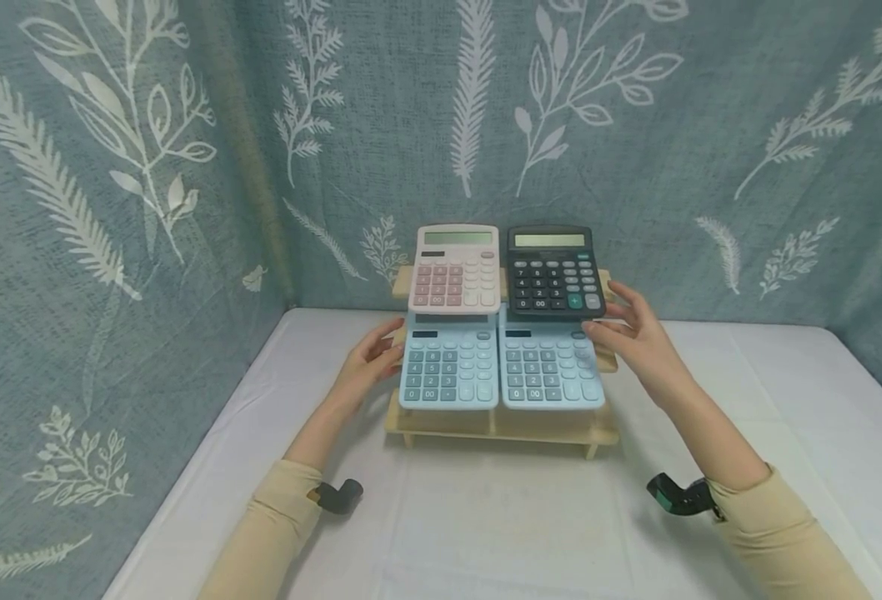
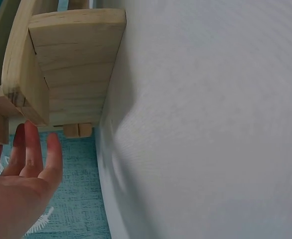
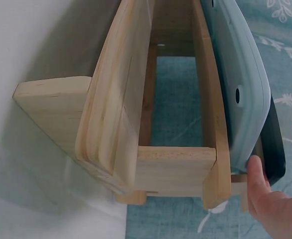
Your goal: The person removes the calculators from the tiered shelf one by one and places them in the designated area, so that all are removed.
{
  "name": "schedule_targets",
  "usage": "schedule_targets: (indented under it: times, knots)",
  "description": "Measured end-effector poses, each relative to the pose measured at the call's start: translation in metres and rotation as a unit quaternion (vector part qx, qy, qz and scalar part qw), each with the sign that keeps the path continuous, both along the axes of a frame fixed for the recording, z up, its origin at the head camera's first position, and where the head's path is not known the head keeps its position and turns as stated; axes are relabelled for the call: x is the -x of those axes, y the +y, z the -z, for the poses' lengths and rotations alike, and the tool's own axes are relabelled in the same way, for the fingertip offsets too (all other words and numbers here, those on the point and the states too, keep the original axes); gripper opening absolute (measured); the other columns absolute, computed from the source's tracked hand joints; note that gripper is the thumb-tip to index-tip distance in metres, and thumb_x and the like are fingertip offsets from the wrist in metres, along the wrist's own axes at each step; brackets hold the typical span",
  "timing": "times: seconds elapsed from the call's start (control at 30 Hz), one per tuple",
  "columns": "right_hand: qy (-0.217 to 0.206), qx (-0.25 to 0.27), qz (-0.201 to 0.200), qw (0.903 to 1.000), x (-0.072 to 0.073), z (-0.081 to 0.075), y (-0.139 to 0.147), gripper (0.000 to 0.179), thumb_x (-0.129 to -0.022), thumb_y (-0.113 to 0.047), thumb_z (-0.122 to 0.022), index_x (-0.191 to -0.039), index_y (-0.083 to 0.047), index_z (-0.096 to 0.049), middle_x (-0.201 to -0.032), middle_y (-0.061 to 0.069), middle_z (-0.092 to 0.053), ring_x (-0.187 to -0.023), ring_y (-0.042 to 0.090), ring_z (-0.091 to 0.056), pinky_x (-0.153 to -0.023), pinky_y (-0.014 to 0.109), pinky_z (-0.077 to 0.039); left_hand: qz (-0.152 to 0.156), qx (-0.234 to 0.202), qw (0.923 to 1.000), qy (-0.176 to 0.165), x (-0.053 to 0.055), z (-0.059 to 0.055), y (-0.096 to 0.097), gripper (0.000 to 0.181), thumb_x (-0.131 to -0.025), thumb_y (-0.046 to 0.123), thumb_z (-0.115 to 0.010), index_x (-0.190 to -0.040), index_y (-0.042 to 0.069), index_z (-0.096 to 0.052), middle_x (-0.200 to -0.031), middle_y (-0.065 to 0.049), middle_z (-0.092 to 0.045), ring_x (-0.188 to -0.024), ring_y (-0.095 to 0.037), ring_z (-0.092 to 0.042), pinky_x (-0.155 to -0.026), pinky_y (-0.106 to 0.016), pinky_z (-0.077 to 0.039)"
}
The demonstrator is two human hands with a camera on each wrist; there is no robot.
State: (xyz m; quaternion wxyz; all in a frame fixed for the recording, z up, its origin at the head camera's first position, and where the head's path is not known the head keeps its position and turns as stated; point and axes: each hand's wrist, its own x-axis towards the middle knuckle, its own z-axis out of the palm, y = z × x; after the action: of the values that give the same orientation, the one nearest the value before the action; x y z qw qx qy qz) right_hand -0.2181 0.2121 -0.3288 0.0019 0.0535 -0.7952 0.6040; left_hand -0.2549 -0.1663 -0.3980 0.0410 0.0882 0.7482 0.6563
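Observation:
Two light blue calculators, the left one (image 1: 448,371) and the right one (image 1: 551,371), lean side by side on the lower tier of a wooden stand (image 1: 441,423). Above them stand a pink-and-white calculator (image 1: 456,271) and a black calculator (image 1: 556,273), covering the blue ones' upper ends. My left hand (image 1: 367,368) is at the stand's left side, its fingers (image 2: 32,149) reaching up to the wooden edge. On the other side, my right hand (image 1: 645,344) has a fingertip at the right blue calculator's edge, close to the black one. Part of the right hand falls outside the right wrist view.
A white cloth (image 1: 486,517) covers the table under the stand. Blue-green curtains (image 1: 381,125) with white leaf patterns hang behind and to the sides. Small dark devices are strapped at the left wrist (image 1: 339,497) and the right wrist (image 1: 681,495).

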Motion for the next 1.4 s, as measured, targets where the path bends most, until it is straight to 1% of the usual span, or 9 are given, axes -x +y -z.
schedule_targets:
  times: [0.3,0.43,0.53,0.63,0.73,0.83,0.97,1.2,1.4]
  knots:
    - [-0.006,0.016,-0.005,0.9998,0.004,-0.001,-0.002,0.093,-0.093,-0.028,-0.067,-0.157,-0.015,-0.001,-0.153,0.022,-0.027,-0.136,0.037,-0.035,-0.113,0.052,-0.026,0.011,-0.028,0.9987,-0.042,-0.003,0.0,-0.001,0.055,-0.103,0.029,-0.05,-0.154,0.018,-0.03,-0.145,-0.017,-0.041,-0.129,-0.031,-0.045,-0.103,-0.042,-0.044]
    - [-0.015,0.032,-0.008,0.9994,0.005,-0.001,-0.004,0.095,-0.093,-0.027,-0.067,-0.157,-0.016,0.003,-0.152,0.021,-0.031,-0.134,0.036,-0.039,-0.113,0.051,-0.029,0.011,-0.03,0.9984,-0.047,-0.003,0.002,-0.001,0.054,-0.104,0.029,-0.048,-0.154,0.02,-0.03,-0.144,-0.016,-0.042,-0.127,-0.03,-0.047,-0.103,-0.042,-0.044]
    - [-0.028,0.047,-0.008,0.9985,0.007,0.0,-0.004,0.095,-0.094,-0.025,-0.067,-0.157,-0.018,0.003,-0.153,0.019,-0.032,-0.129,0.033,-0.046,-0.111,0.045,-0.035,0.008,-0.029,0.9986,-0.043,-0.003,0.003,0.0,0.053,-0.104,0.03,-0.048,-0.153,0.02,-0.031,-0.144,-0.015,-0.043,-0.127,-0.028,-0.046,-0.103,-0.042,-0.044]
    - [-0.044,0.069,-0.006,0.9966,0.009,-0.001,-0.005,0.094,-0.094,-0.022,-0.067,-0.157,-0.019,0.002,-0.153,0.019,-0.031,-0.121,0.023,-0.053,-0.105,0.034,-0.043,0.003,-0.03,0.9989,-0.037,-0.004,0.003,0.001,0.053,-0.104,0.031,-0.049,-0.153,0.02,-0.033,-0.145,-0.013,-0.043,-0.129,-0.028,-0.045,-0.104,-0.043,-0.044]
    - [-0.057,0.11,-0.01,0.9923,0.011,-0.001,-0.005,0.092,-0.094,-0.016,-0.067,-0.157,-0.018,0.0,-0.153,0.021,-0.03,-0.11,0.013,-0.059,-0.097,0.025,-0.048,-0.003,-0.032,0.9989,-0.035,-0.005,0.004,0.003,0.053,-0.103,0.032,-0.049,-0.153,0.02,-0.033,-0.147,-0.012,-0.041,-0.131,-0.027,-0.043,-0.105,-0.044,-0.042]
    - [-0.068,0.158,-0.016,0.9849,0.012,-0.001,-0.006,0.092,-0.093,-0.01,-0.067,-0.158,-0.018,-0.001,-0.149,0.024,-0.031,-0.102,0.009,-0.063,-0.094,0.023,-0.049,-0.006,-0.036,0.9987,-0.037,-0.006,0.004,0.004,0.055,-0.103,0.033,-0.05,-0.153,0.02,-0.032,-0.149,-0.012,-0.038,-0.133,-0.027,-0.041,-0.107,-0.046,-0.04]
    - [-0.078,0.194,-0.023,0.9777,0.014,-0.001,-0.008,0.094,-0.092,-0.006,-0.068,-0.158,-0.021,-0.003,-0.145,0.023,-0.035,-0.102,0.01,-0.064,-0.096,0.026,-0.048,-0.01,-0.035,0.9987,-0.036,-0.008,0.004,0.005,0.054,-0.103,0.033,-0.049,-0.153,0.02,-0.032,-0.15,-0.011,-0.037,-0.132,-0.027,-0.04,-0.108,-0.047,-0.039]
    - [-0.083,0.228,-0.03,0.9697,0.018,-0.001,-0.012,0.094,-0.092,0.0,-0.065,-0.158,-0.023,-0.002,-0.14,0.02,-0.039,-0.1,0.012,-0.066,-0.096,0.026,-0.048,-0.015,-0.027,0.999,-0.031,-0.009,0.005,0.005,0.05,-0.105,0.03,-0.045,-0.153,0.021,-0.032,-0.149,-0.011,-0.038,-0.131,-0.027,-0.041,-0.107,-0.047,-0.04]
    - [-0.093,0.272,-0.033,0.9572,0.021,-0.001,-0.012,0.095,-0.091,0.005,-0.063,-0.158,-0.026,-0.002,-0.132,0.013,-0.043,-0.097,0.013,-0.068,-0.094,0.026,-0.049,-0.015,-0.023,0.9994,-0.021,-0.009,0.007,0.006,0.053,-0.103,0.037,-0.047,-0.153,0.023,-0.033,-0.146,-0.01,-0.041,-0.13,-0.026,-0.042,-0.105,-0.045,-0.042]
